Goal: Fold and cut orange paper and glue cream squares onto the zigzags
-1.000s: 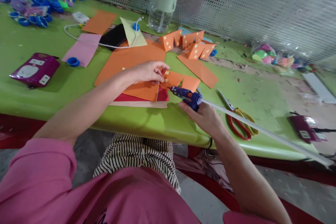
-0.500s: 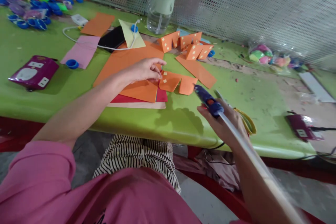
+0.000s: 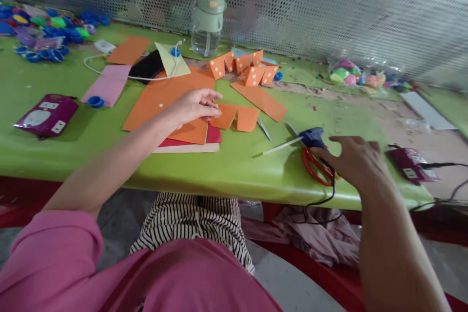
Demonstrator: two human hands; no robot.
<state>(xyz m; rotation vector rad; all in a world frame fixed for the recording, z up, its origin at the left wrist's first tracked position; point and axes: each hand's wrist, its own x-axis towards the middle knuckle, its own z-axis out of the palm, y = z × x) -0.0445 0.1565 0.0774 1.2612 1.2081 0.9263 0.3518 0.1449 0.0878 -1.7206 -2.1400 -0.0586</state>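
The glue gun (image 3: 312, 137) hides part of the red-handled scissors (image 3: 308, 168).

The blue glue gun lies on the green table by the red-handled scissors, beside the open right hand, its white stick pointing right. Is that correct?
Not quite: the white stick points left, not right, as the head view shows. The blue glue gun does lie on the green table by the red-handled scissors, beside the open right hand.

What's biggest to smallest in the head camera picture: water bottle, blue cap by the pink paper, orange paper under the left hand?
1. Orange paper under the left hand
2. Water bottle
3. Blue cap
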